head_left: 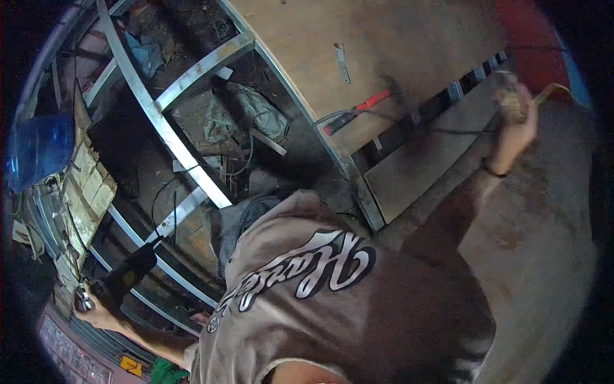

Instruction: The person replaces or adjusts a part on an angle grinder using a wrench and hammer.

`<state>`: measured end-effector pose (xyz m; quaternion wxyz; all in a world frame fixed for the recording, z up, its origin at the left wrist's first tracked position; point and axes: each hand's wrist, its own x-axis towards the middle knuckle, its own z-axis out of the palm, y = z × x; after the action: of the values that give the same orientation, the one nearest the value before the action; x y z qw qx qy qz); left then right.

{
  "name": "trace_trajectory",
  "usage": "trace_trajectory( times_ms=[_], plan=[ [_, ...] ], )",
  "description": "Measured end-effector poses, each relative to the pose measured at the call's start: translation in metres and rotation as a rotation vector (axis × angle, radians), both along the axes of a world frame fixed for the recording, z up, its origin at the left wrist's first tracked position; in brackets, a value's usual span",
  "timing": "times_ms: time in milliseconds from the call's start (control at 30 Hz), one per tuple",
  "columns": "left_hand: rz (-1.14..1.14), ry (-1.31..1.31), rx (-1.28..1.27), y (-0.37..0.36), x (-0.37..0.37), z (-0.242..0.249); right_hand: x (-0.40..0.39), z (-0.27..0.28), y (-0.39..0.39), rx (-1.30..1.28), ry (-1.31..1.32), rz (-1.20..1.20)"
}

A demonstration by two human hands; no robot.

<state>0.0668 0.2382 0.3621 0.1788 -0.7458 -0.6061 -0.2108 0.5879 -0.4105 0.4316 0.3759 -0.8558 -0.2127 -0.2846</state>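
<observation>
Far out on the left, my left hand point(94, 315) is closed round the metal head end of a black angle grinder point(131, 272). The grinder's body slants up and right beside the metal frame, with its cord leaving the far end. My right hand point(523, 128) is raised at the upper right, a dark band on its wrist. Its fingers are curled around a small brownish object point(510, 101), too smeared by motion to name. Near it, a red and black electrode holder point(358, 112) with a cable lies on the plywood sheet point(422, 38).
A welded frame of shiny metal bars point(163, 131) spans the left and middle. Crumpled cloth point(249, 112) and scraps lie on the dirty floor beneath. A flat metal strip point(343, 63) rests on the plywood. A blue translucent container point(39, 150) stands far left.
</observation>
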Motion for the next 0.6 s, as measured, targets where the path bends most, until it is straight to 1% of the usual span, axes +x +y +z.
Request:
trace_trajectory(
  times_ms=[33, 100, 133, 167, 200, 233, 267, 300, 333, 367, 400, 433, 467, 500, 533, 567, 600],
  plan=[
    [0.01, -0.007, 0.008, -0.007, 0.003, 0.005, 0.001, -0.027, -0.013, 0.076, 0.246, 0.071],
    [-0.105, -0.079, 0.042, -0.026, 0.011, 0.021, -0.008, -0.092, -0.005, 0.423, 0.525, 0.062],
    [-0.092, -0.083, 0.049, -0.037, 0.018, 0.027, -0.019, -0.107, 0.024, 0.632, 0.614, 0.191],
    [-0.174, -0.052, 0.147, -0.048, 0.03, 0.032, -0.031, -0.119, 0.055, 0.839, 0.71, 0.326],
    [-0.248, -0.02, 0.252, -0.057, 0.041, 0.036, -0.033, -0.13, 0.074, 0.843, 0.718, 0.356],
    [-0.188, 0.05, 0.305, -0.063, 0.049, 0.036, -0.033, -0.139, 0.094, 0.883, 0.714, 0.523],
    [-0.576, -0.162, 0.286, -0.059, 0.046, 0.032, -0.034, -0.146, 0.115, 0.925, 0.711, 0.698],
    [-0.478, 0.004, 0.369, -0.059, 0.039, 0.03, -0.038, -0.145, 0.139, 0.937, 0.73, 0.748],
    [-0.43, 0.051, 0.414, -0.068, 0.048, 0.03, -0.044, -0.144, 0.166, 1.006, 0.844, 0.8],
    [-0.469, -0.118, 0.427, -0.056, 0.034, 0.02, -0.051, -0.143, 0.194, 1.071, 0.971, 0.852],
    [-0.534, -0.281, 0.321, -0.069, 0.049, 0.026, -0.054, -0.144, 0.22, 1.034, 1.049, 0.961],
    [-0.596, -0.283, 0.256, -0.063, 0.037, 0.024, -0.061, -0.145, 0.247, 0.854, 1.122, 0.96],
    [-0.595, -0.282, 0.301, -0.06, 0.037, 0.026, -0.069, -0.145, 0.274, 0.671, 1.174, 0.983],
    [-0.471, -0.016, 0.344, -0.066, 0.039, 0.037, -0.074, -0.155, 0.302, 0.422, 1.109, 1.092],
    [-0.58, -0.562, 0.197, -0.065, 0.046, 0.021, -0.089, -0.159, 0.332, 0.338, 1.111, 1.19],
    [-0.531, -0.766, 0.103, -0.082, 0.074, 0.03, -0.112, -0.152, 0.364, 0.217, 1.039, 1.248],
    [-0.602, -0.802, 0.119, -0.078, 0.076, 0.025, -0.138, -0.144, 0.395, 0.101, 0.945, 1.293]
  ],
)
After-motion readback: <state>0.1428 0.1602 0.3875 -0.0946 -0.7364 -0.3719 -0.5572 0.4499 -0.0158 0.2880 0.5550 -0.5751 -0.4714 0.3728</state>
